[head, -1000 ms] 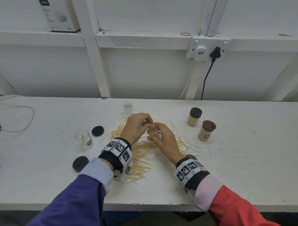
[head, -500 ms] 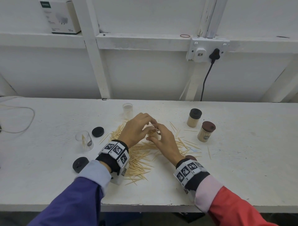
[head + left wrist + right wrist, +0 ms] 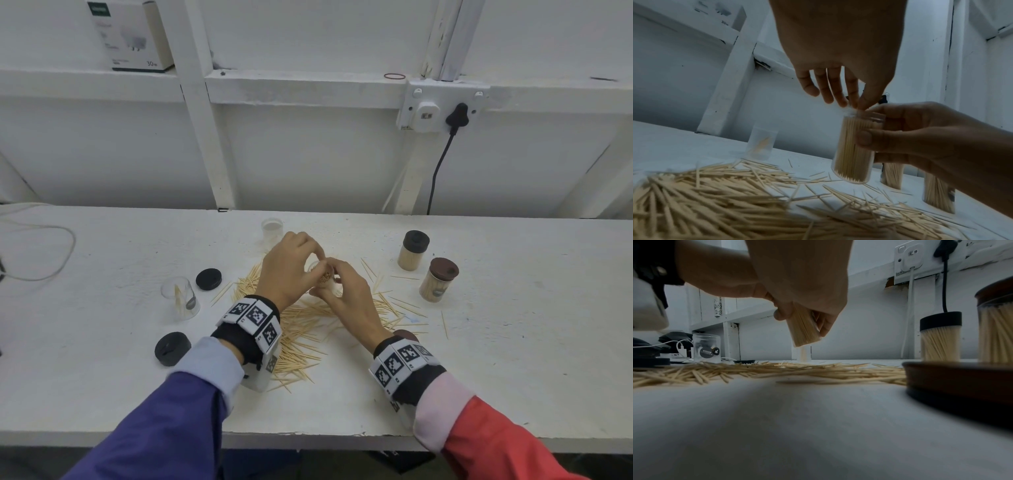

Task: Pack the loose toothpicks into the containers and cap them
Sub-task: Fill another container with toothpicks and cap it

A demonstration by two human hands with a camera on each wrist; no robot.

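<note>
From my head view, my left hand [image 3: 289,267] and right hand [image 3: 346,294] cover nearly all of the filled toothpick container [image 3: 323,277] between them, so I cannot tell there whether its mouth is uncapped. In the left wrist view my left fingertips [image 3: 842,102] smear into the blurred rim, and I cannot tell whether they pinch any toothpicks. Just beside my right wrist, the brown cap [image 3: 962,381] is cut off by the picture's edge and out of focus.

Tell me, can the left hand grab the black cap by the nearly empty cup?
Probably yes. The left hand holds nothing firmly, and the black cap lies uncovered on the table just beside it.
</note>
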